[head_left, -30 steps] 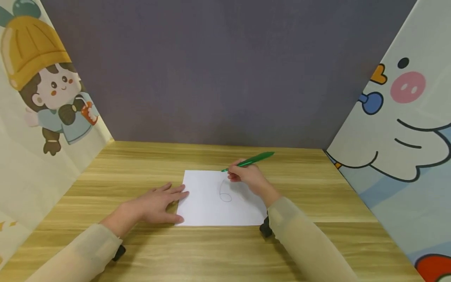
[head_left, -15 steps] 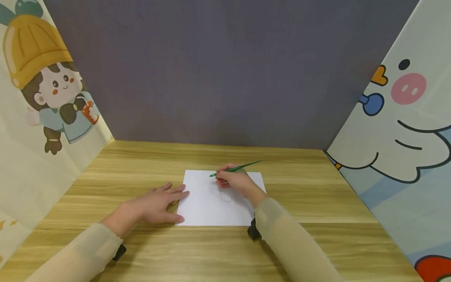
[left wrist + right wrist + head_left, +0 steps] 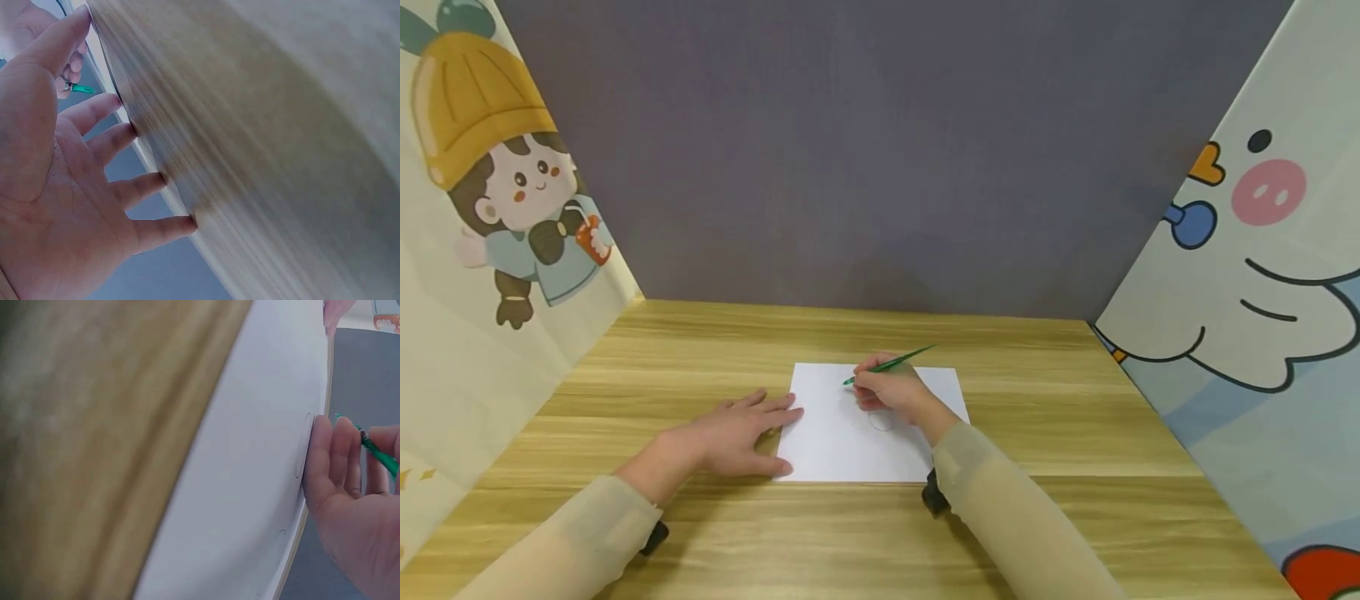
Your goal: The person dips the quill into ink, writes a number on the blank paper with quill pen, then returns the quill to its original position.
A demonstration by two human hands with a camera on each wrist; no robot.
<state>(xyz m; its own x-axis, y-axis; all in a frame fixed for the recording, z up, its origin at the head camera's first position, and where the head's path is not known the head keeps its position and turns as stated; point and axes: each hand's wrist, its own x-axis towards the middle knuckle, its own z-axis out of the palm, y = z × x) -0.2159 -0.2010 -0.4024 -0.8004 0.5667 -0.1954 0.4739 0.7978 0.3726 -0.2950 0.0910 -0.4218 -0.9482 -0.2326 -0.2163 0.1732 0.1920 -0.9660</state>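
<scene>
A white sheet of paper (image 3: pixel 835 433) lies flat on the wooden table (image 3: pixel 700 367), with a small drawn oval (image 3: pixel 881 422) partly hidden behind my right hand. My right hand (image 3: pixel 887 390) grips a green pen (image 3: pixel 891 364), its tip on the paper near the sheet's far middle. The right wrist view shows the pen (image 3: pixel 378 449) in my curled fingers (image 3: pixel 337 462) beside the paper (image 3: pixel 250 487). My left hand (image 3: pixel 737 433) lies flat with straight fingers, pressing the paper's left edge. In the left wrist view its fingertips (image 3: pixel 187 222) touch the table surface.
A dark grey panel (image 3: pixel 880 150) closes the back. Cartoon-printed panels stand at the left (image 3: pixel 490 208) and right (image 3: pixel 1262 250). Bare wood stretches around the paper on all sides.
My right hand has slid left across the paper with the pen, now covering part of the drawn oval. The left hand has stayed still.
</scene>
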